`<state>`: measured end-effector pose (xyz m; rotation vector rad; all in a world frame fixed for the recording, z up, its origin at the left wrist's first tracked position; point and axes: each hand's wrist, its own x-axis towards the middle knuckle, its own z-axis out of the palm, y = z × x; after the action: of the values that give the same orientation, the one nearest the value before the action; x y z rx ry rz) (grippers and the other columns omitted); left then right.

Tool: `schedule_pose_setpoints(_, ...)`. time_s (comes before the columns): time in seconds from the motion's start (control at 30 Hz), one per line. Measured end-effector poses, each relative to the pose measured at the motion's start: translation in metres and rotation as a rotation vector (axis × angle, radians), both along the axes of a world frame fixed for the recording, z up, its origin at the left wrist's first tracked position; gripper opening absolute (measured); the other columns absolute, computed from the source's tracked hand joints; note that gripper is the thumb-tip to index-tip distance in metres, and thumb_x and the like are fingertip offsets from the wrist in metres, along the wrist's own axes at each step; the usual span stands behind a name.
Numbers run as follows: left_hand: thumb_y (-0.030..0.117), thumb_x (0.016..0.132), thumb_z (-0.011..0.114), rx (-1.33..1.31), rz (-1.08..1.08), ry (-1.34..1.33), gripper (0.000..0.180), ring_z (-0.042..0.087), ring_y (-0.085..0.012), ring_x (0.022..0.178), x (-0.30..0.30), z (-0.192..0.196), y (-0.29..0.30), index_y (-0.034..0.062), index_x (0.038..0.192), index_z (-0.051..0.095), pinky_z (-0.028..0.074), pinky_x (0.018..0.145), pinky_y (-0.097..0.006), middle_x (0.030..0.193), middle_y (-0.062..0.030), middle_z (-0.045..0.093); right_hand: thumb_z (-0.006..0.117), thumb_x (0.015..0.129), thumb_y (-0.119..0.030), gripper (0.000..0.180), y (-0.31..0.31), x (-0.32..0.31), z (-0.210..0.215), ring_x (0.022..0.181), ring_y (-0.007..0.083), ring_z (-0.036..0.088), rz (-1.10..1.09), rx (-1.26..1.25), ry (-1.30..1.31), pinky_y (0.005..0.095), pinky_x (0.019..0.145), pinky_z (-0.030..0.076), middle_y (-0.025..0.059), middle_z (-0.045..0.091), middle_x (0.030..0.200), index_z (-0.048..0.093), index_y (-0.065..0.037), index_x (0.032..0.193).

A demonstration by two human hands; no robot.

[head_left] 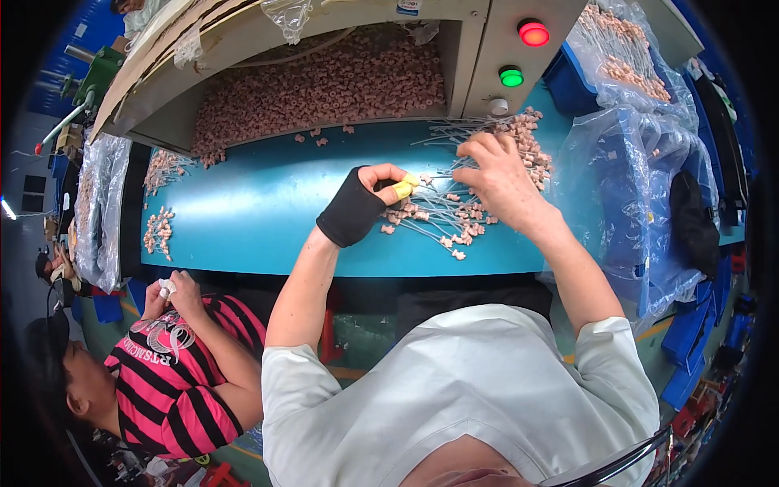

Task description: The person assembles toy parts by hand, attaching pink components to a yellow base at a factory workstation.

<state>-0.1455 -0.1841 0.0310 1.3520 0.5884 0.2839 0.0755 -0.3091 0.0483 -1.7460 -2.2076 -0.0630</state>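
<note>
My left hand (363, 201), in a black fingerless glove with yellow coverings on the fingertips, is closed in a pinch over the teal worktop (276, 203). At its fingertips shows a small pinkish end piece on a thin grey wire. My right hand (501, 180) is bare, its fingers bent but apart, over the left side of a pile of pinkish pieces on wires (531, 150). No held piece shows in it. Between and below my hands lies a loose bunch of grey wires with pinkish ends (438, 219).
Loose pinkish pieces (324, 81) heap under a machine housing with a red lamp (533, 32) and a green lamp (510, 76). Plastic-lined blue bins (568, 81) stand right. A co-worker in a striped shirt (182, 373) sits left, near small wire bunches (159, 233).
</note>
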Motion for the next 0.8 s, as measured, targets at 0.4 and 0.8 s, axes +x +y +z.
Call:
schedule_pose_setpoints(0.4, 0.021, 0.066, 0.075, 1.248, -0.198, 0.015, 0.069, 0.043, -0.0312, 0.129, 0.008, -0.007, -0.030, 0.0063, 0.129, 0.052, 0.022, 0.113, -0.048, 0.131, -0.0144, 0.052, 0.066, 0.064, -0.007, 0.012, 0.008, 0.006, -0.010, 0.113, 0.0232, 0.049, -0.066, 0.117, -0.077, 0.0495, 0.105, 0.031, 0.0067, 0.056, 0.100, 0.066, -0.005, 0.076)
schedule_pose_setpoints(0.8, 0.022, 0.068, 0.073, 1.465, -0.192, 0.264, 0.046, 0.050, -0.0275, 0.100, 0.010, -0.009, -0.057, 0.0042, 0.108, 0.061, 0.031, 0.105, -0.043, 0.099, -0.0091, 0.052, 0.061, 0.072, -0.006, 0.008, 0.024, 0.022, -0.031, 0.103, 0.0235, 0.053, -0.223, 0.254, -0.102, 0.0428, 0.096, 0.037, 0.0044, 0.059, 0.098, 0.063, -0.005, 0.080)
